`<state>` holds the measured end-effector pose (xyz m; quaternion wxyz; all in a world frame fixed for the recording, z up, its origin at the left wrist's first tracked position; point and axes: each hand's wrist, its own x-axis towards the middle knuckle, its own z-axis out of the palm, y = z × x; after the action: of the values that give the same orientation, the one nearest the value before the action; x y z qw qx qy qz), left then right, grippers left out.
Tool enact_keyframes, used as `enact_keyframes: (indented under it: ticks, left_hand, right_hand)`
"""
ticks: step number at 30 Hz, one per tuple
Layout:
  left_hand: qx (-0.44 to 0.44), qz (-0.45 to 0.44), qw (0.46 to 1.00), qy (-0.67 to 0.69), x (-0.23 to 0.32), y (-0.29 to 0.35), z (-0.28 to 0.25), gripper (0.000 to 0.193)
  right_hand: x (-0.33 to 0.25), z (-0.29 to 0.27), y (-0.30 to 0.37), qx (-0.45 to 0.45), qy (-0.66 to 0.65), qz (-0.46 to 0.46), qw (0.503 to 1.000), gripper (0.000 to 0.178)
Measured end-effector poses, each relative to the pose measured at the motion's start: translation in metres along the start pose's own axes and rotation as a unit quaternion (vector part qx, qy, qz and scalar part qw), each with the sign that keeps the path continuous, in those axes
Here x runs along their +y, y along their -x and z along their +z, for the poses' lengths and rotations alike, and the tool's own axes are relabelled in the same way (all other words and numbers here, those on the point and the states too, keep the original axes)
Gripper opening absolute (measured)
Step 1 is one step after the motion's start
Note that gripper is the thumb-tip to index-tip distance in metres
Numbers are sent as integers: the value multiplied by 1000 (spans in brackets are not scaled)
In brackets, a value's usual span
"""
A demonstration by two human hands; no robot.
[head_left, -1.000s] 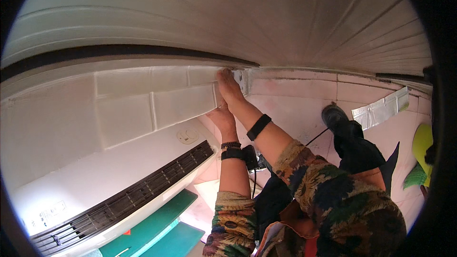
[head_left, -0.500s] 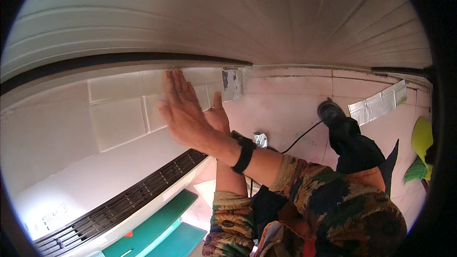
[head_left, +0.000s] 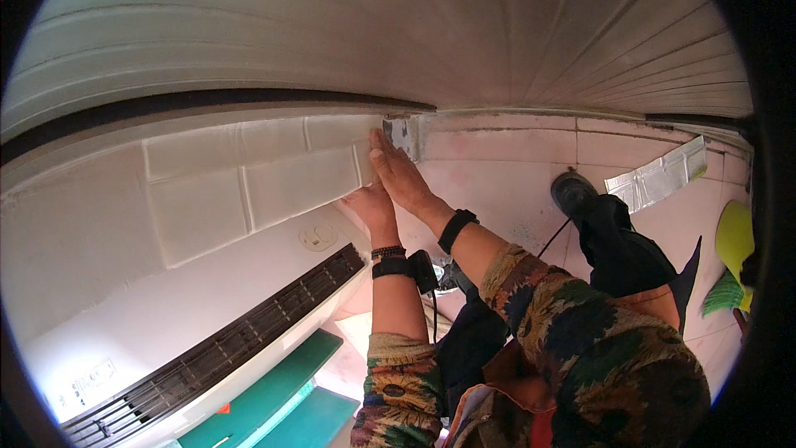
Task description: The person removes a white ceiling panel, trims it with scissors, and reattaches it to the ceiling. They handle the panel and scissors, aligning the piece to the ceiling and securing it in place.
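A white brick-patterned wall panel (head_left: 298,178) lies against the wall, its raised joints showing. My right hand (head_left: 400,178) rests flat at the panel's right end, fingers stretched out and close together, beside a grey, peeling patch (head_left: 402,134) at the corner. My left hand (head_left: 372,209) is just below, touching the panel's lower right edge. Its fingers look extended, though they are partly hidden. Neither hand appears to grip anything. Black straps circle both wrists, and the left one carries a small black device (head_left: 424,271).
Below the panel are a round wall plate (head_left: 318,238) and a dark slatted grille (head_left: 224,348). Green boards (head_left: 265,390) stand at lower left. A silvery strip (head_left: 659,174) lies on pink floor tiles near my shoe (head_left: 574,192). A yellow-green item (head_left: 733,236) sits far right.
My right hand has moved right and down from the panel's middle to its right end. My left hand has dropped slightly to the lower edge, uncovering the round wall plate.
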<state>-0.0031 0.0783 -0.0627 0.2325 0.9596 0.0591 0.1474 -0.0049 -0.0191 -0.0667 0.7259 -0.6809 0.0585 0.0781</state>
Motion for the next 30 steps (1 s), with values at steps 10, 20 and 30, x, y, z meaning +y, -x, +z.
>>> enact_keyframes:
  ticks: [10, 20, 30]
  left_hand:
    - [-50, 4, 997, -56, -4, 1, -2, 66]
    - [-40, 26, 986, -161, -5, 1, -12, 89]
    - [-197, -157, 922, -293, 44, 5, -33, 78]
  right_hand:
    - [8, 8, -28, 112, 111, 40, 987, 64]
    - [25, -31, -25, 151, 34, 61, 986, 43]
    - [36, 25, 62, 195, 148, -72, 967, 55]
